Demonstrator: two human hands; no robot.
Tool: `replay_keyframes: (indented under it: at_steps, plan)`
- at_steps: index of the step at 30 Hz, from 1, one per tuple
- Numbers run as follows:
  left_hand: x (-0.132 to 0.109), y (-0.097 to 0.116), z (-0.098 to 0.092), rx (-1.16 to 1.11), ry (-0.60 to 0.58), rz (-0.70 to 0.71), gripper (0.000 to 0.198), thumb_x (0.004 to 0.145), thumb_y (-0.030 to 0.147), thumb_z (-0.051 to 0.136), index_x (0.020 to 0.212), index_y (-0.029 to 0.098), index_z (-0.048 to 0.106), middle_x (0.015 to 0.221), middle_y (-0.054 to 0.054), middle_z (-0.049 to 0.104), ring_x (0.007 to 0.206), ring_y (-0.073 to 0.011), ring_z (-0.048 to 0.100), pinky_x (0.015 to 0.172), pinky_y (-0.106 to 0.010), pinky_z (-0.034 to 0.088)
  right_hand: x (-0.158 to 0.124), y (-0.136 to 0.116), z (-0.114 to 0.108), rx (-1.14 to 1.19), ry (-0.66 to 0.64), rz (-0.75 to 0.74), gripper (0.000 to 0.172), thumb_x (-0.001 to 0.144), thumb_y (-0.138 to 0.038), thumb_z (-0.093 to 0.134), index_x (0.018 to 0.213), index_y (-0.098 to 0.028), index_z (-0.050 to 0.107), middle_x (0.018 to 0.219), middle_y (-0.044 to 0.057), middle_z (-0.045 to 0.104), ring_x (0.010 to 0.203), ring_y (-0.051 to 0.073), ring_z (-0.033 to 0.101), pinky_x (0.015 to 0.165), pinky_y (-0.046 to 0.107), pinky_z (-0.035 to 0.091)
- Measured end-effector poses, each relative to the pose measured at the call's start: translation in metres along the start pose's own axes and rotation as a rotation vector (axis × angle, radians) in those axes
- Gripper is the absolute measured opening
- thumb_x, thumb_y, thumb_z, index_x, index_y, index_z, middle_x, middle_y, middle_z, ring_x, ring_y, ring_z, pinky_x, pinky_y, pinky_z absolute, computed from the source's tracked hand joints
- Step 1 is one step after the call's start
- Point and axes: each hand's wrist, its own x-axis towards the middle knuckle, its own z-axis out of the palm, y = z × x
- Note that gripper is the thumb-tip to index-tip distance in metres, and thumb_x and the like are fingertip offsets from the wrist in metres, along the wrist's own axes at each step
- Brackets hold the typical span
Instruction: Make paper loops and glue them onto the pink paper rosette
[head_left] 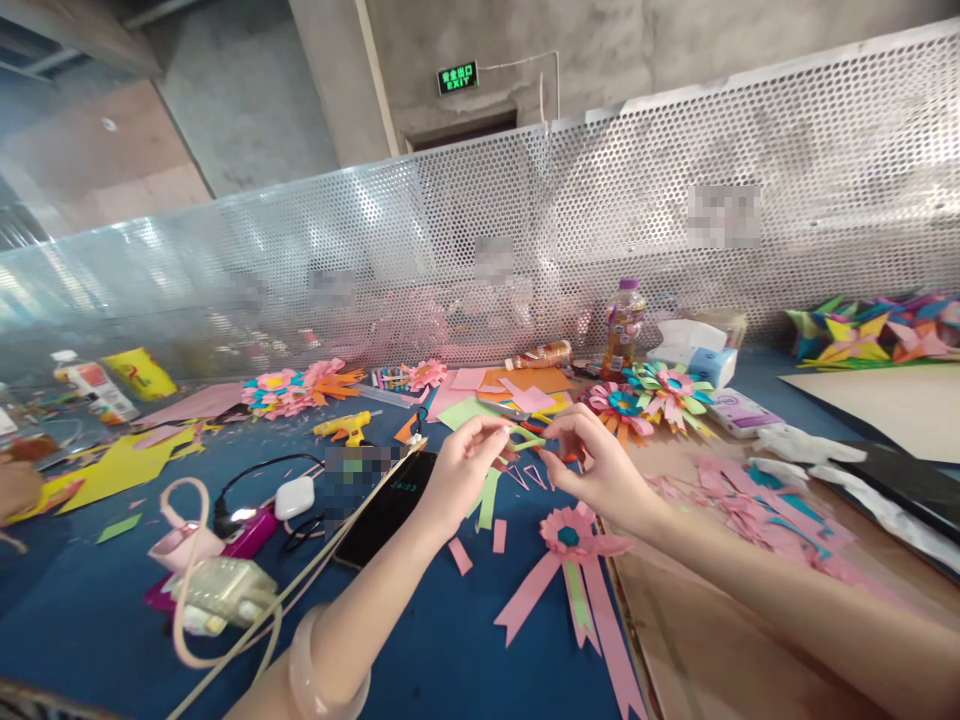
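Note:
Over the blue table (420,650), my left hand (463,468) and my right hand (589,462) both pinch a small folded green paper piece (528,437) held between them. Their fingers are closed on its two ends. A pale bangle sits on my left wrist. Below my hands lies a pink paper rosette (570,535) with a teal centre and pink and green ribbon tails. Small pink and green paper scraps (489,500) lie under my left hand.
A black phone (386,505) and a yellow glue gun (346,427) lie left of my hands. Finished paper flowers (649,395) and a juice bottle (622,328) stand behind. A cardboard sheet (712,640) with pink cuttings is on the right. A perforated metal screen (675,180) closes the far edge.

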Motion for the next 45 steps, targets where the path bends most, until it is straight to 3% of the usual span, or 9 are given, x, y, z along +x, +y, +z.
replay_keyframes:
  at_steps: [7, 13, 16, 23, 26, 27, 31, 37, 45]
  plan:
    - [0.001, -0.002, -0.001, -0.146, 0.023, -0.063, 0.017, 0.082, 0.033, 0.059, 0.083, 0.016, 0.061, 0.071, 0.000, 0.060, 0.067, -0.0113, 0.058, 0.065, -0.023, 0.048, -0.001, -0.001, 0.003, -0.009, -0.002, 0.007, 0.014, 0.079, -0.017, 0.058, 0.092, -0.019, 0.053, 0.081, 0.001, 0.046, 0.064, 0.012, 0.044, 0.058, 0.027, 0.040]
    - [0.001, -0.001, 0.000, -0.123, 0.008, -0.053, 0.019, 0.082, 0.034, 0.057, 0.080, 0.016, 0.060, 0.068, 0.001, 0.059, 0.064, -0.0106, 0.058, 0.065, -0.023, 0.047, 0.001, -0.005, 0.003, 0.003, 0.010, 0.024, 0.002, 0.082, -0.019, 0.056, 0.082, -0.020, 0.055, 0.080, 0.001, 0.050, 0.063, 0.012, 0.045, 0.056, 0.026, 0.039]
    - [0.001, 0.000, -0.001, -0.080, -0.005, -0.042, 0.021, 0.083, 0.036, 0.056, 0.079, 0.016, 0.059, 0.067, 0.001, 0.058, 0.065, -0.0119, 0.058, 0.066, -0.025, 0.047, 0.002, -0.007, 0.003, 0.019, 0.005, 0.041, 0.006, 0.083, -0.018, 0.055, 0.077, -0.020, 0.055, 0.077, 0.001, 0.050, 0.062, 0.012, 0.046, 0.056, 0.026, 0.039]
    - [-0.003, 0.006, 0.001, 0.080, -0.106, 0.050, 0.028, 0.081, 0.037, 0.059, 0.104, 0.021, 0.057, 0.104, -0.005, 0.062, 0.088, -0.0168, 0.060, 0.073, -0.026, 0.048, 0.001, -0.006, 0.005, 0.057, 0.004, 0.101, 0.011, 0.087, -0.022, 0.051, 0.077, -0.020, 0.055, 0.073, 0.000, 0.050, 0.061, 0.012, 0.047, 0.052, 0.025, 0.039]
    - [-0.004, 0.006, 0.001, 0.071, -0.131, 0.050, 0.026, 0.080, 0.036, 0.061, 0.100, 0.020, 0.058, 0.098, -0.004, 0.063, 0.086, -0.0163, 0.060, 0.075, -0.026, 0.048, 0.000, -0.004, 0.006, 0.056, 0.010, 0.100, 0.006, 0.086, -0.024, 0.054, 0.081, -0.020, 0.055, 0.075, 0.000, 0.050, 0.061, 0.012, 0.047, 0.053, 0.025, 0.039]
    - [-0.003, 0.005, 0.000, 0.069, -0.125, 0.041, 0.025, 0.080, 0.036, 0.060, 0.098, 0.019, 0.059, 0.093, -0.003, 0.064, 0.084, -0.0161, 0.061, 0.075, -0.027, 0.048, -0.001, -0.004, 0.006, 0.052, 0.013, 0.094, 0.004, 0.085, -0.024, 0.056, 0.085, -0.020, 0.056, 0.077, 0.000, 0.049, 0.062, 0.012, 0.047, 0.054, 0.026, 0.040]
    - [-0.001, 0.003, 0.000, 0.046, -0.091, 0.001, 0.026, 0.080, 0.038, 0.060, 0.095, 0.017, 0.060, 0.083, -0.002, 0.063, 0.077, -0.0160, 0.061, 0.075, -0.029, 0.047, -0.001, -0.003, 0.003, -0.004, 0.043, -0.021, 0.023, 0.081, -0.021, 0.061, 0.102, -0.021, 0.053, 0.086, 0.002, 0.047, 0.064, 0.012, 0.047, 0.058, 0.028, 0.044]
    - [-0.001, 0.002, 0.000, 0.038, -0.102, -0.029, 0.025, 0.079, 0.037, 0.062, 0.093, 0.016, 0.062, 0.077, -0.002, 0.063, 0.072, -0.0153, 0.061, 0.071, -0.028, 0.048, 0.001, 0.000, 0.000, -0.111, 0.041, -0.186, 0.022, 0.082, -0.017, 0.059, 0.103, -0.023, 0.053, 0.091, 0.004, 0.051, 0.066, 0.013, 0.049, 0.059, 0.029, 0.047]
    - [-0.001, 0.003, 0.000, 0.033, -0.076, -0.053, 0.026, 0.078, 0.036, 0.063, 0.093, 0.015, 0.063, 0.073, -0.001, 0.064, 0.068, -0.0146, 0.061, 0.068, -0.027, 0.048, -0.001, 0.002, -0.001, -0.161, 0.046, -0.215, 0.021, 0.082, -0.019, 0.060, 0.102, -0.023, 0.053, 0.093, 0.005, 0.053, 0.074, 0.015, 0.053, 0.064, 0.032, 0.050]
